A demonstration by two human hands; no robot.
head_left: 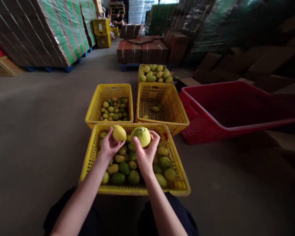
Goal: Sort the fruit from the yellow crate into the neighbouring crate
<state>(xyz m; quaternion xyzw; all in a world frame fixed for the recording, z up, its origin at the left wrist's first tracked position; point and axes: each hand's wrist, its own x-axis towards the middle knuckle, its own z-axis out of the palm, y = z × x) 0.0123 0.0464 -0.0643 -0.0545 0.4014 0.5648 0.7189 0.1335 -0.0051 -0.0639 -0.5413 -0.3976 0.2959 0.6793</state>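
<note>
Above the near yellow crate [184, 183], my left hand [109, 146] is closed round a yellow lemon [119, 133]. My right hand [147, 149] grips a larger, ridged yellow-green citrus fruit [142, 136] between thumb and fingers. The two fruits are held side by side, a small gap between them. Below, the near crate holds many green and yellow lemons [124, 168], partly hidden by my hands and forearms.
Behind stand a yellow crate [90, 109] with small lemons, another [180, 111] with a few, and a filled crate [155, 73] farther back. A red bin [201, 127] is at right. Wrapped pallets [73, 32] and cartons [129, 50] line the floor; a person [118, 19] sits far off.
</note>
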